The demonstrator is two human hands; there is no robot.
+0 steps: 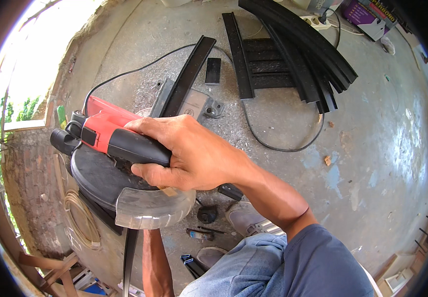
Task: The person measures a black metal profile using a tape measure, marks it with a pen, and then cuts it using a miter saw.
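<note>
My right hand [184, 153] is closed around the black handle [137, 147] of a red and black mitre saw [100, 123]. Below the handle is the saw's dark round blade housing [91, 175], with a clear plastic blade guard [155, 207] at its front. A long black channel strip [190, 74] extends from the grey saw base [194, 105] toward the far side. Only my left forearm [156, 262] shows, rising from the lower edge; the guard and housing hide that hand. Beside the forearm, another black strip [130, 257] reaches toward the lower edge.
Several black strips [293, 49] lie stacked at the far right, near a short cut piece [213, 71]. A power cord [253, 136] loops over the concrete floor. Near my shoes sits a black tape measure [207, 214]. Coiled cable [82, 220] lies left, by a brick wall [33, 180].
</note>
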